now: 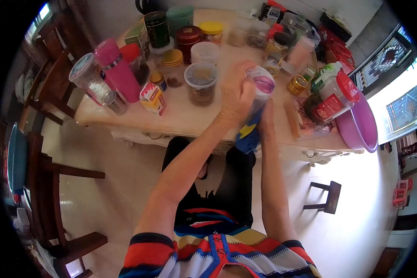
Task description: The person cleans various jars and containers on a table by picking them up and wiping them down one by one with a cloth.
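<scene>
Just above the table's front edge is a see-through container with a white and purple lid. At its left side, by the lid, my left hand is closed on it, blurred by motion. Lower on the container's right side, my right hand is closed round a blue and yellow cloth that lies against the container and hangs over the table edge. The fingers of my right hand are partly hidden. Left of my left hand stands a clear lidded tub with brown contents.
On the table are a pink bottle, a small yellow and red carton, and several jars behind. At the right are a gold-lidded jar, a red-lidded jar and a purple basin. A stool stands on the floor.
</scene>
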Demonstrator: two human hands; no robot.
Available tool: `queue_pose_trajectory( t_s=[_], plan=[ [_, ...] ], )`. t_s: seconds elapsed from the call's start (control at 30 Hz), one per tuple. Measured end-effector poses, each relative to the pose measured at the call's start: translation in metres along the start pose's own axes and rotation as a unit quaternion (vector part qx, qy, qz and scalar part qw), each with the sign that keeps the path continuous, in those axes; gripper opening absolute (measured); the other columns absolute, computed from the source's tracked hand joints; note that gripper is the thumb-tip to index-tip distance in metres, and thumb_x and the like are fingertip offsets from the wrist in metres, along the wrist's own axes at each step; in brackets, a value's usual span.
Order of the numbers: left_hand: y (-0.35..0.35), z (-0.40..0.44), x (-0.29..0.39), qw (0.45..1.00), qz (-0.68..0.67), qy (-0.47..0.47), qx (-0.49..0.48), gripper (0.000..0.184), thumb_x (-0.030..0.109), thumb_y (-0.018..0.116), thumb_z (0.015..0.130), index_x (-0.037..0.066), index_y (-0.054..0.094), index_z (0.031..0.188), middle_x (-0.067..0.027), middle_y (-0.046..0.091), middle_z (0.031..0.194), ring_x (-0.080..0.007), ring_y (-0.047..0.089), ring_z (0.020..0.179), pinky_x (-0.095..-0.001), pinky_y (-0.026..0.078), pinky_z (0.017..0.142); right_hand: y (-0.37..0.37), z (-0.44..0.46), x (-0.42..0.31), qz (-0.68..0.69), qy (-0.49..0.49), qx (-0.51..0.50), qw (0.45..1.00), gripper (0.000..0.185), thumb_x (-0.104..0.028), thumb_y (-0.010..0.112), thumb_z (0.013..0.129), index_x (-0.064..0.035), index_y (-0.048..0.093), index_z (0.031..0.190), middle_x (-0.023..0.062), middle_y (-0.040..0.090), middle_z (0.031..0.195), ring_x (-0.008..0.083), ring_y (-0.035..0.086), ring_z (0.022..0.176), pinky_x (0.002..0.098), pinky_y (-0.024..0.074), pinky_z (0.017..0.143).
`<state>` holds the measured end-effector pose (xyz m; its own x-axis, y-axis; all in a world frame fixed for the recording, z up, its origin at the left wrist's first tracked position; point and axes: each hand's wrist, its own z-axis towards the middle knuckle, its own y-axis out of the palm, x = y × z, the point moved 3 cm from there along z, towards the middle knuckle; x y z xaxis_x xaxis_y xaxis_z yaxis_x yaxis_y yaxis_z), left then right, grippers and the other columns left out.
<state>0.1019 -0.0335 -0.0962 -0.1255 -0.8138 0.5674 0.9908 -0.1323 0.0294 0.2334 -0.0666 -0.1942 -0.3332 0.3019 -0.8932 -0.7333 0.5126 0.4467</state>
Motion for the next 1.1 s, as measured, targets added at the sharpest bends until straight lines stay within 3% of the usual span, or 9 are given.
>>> queue_pose_trajectory(
  t_s=[0.1,0.23,0.3,0.43,0.5,0.73,0.83,0.93,1.1],
  plan=[
    [-0.001,0.003,-0.022,0.981,-0.114,-0.142,-0.066,0.030,0.002,0.044,0.078,-0.002,0.059,0.104,-0.0160,0.061,0.102,-0.0272,0.059,0.093,-0.0321,0.045,0.083,0.006,-0.014,0.004,-0.092,-0.025,-0.006,0.995,0.053,-0.043,0.036,0.098,0.0031,0.059,0.107,0.0090,0.062,0.106,0.0150,0.055,0.097,0.0264,0.0417,0.085],
    [-0.009,0.021,-0.033,0.965,-0.175,-0.144,-0.134,0.028,0.005,0.046,0.079,-0.001,0.060,0.103,-0.0169,0.061,0.100,-0.0282,0.059,0.091,-0.0329,0.045,0.083,0.015,-0.023,-0.001,-0.151,-0.090,0.008,0.984,0.047,-0.036,0.034,0.099,0.0028,0.052,0.117,0.0086,0.057,0.112,0.0157,0.050,0.102,0.0286,0.0375,0.092],
    [-0.015,0.035,-0.007,0.977,0.108,0.100,-0.151,0.027,0.013,0.049,0.082,0.000,0.061,0.103,-0.0191,0.058,0.103,-0.0305,0.058,0.092,-0.0353,0.047,0.083,0.011,-0.022,0.000,-0.183,-0.160,0.057,0.968,0.055,-0.043,0.037,0.098,0.0066,0.057,0.089,0.0080,0.060,0.084,0.0169,0.050,0.077,0.0304,0.0404,0.076],
    [-0.008,0.040,0.022,0.951,0.292,0.046,-0.095,0.033,0.025,0.053,0.084,0.001,0.060,0.106,-0.0217,0.055,0.108,-0.0331,0.055,0.099,-0.0409,0.046,0.084,0.012,-0.025,-0.001,-0.214,-0.069,0.038,0.974,0.047,-0.036,0.032,0.100,0.0037,0.055,0.113,0.0092,0.059,0.108,0.0169,0.051,0.101,0.0288,0.0369,0.092],
    [0.013,0.042,0.019,0.887,0.389,-0.043,-0.246,0.042,0.034,0.056,0.084,0.001,0.058,0.110,-0.0240,0.053,0.112,-0.0352,0.053,0.104,-0.0438,0.045,0.086,0.008,-0.022,0.005,-0.249,-0.061,0.027,0.966,0.047,-0.036,0.032,0.100,0.0040,0.055,0.112,0.0095,0.059,0.107,0.0182,0.051,0.100,0.0291,0.0367,0.092],
    [0.027,0.032,0.018,0.873,0.416,-0.099,-0.233,0.049,0.044,0.058,0.082,0.004,0.059,0.109,-0.0202,0.056,0.110,-0.0357,0.053,0.101,-0.0427,0.046,0.084,-0.006,-0.012,0.026,-0.233,-0.130,0.046,0.963,0.054,-0.042,0.034,0.099,0.0071,0.054,0.087,0.0110,0.058,0.083,0.0176,0.048,0.080,0.0308,0.0396,0.076],
    [0.007,0.030,0.022,0.922,0.285,-0.070,-0.252,0.047,0.043,0.061,0.079,0.006,0.061,0.107,-0.0157,0.058,0.110,-0.0340,0.054,0.100,-0.0425,0.046,0.084,0.014,-0.026,-0.007,-0.231,-0.065,0.038,0.970,0.048,-0.036,0.033,0.100,0.0044,0.054,0.113,0.0133,0.059,0.108,0.0193,0.053,0.103,0.0300,0.0378,0.091],
    [-0.004,0.024,0.033,0.917,0.342,-0.009,-0.205,0.042,0.038,0.065,0.076,0.007,0.062,0.104,-0.0129,0.059,0.108,-0.0326,0.056,0.098,-0.0409,0.046,0.083,0.028,-0.030,-0.025,-0.216,-0.130,0.058,0.966,0.051,-0.040,0.035,0.099,0.0059,0.055,0.089,0.0090,0.058,0.084,0.0162,0.048,0.080,0.0296,0.0403,0.075],
    [-0.025,0.022,0.038,0.964,0.204,0.000,-0.170,0.037,0.029,0.068,0.074,0.007,0.062,0.103,-0.0123,0.059,0.105,-0.0311,0.056,0.098,-0.0385,0.046,0.083,0.051,-0.016,-0.050,-0.115,-0.119,-0.092,0.982,0.048,-0.036,0.036,0.099,0.0067,0.055,0.090,0.0097,0.059,0.079,0.0159,0.050,0.074,0.0320,0.0415,0.071]
  ],
)
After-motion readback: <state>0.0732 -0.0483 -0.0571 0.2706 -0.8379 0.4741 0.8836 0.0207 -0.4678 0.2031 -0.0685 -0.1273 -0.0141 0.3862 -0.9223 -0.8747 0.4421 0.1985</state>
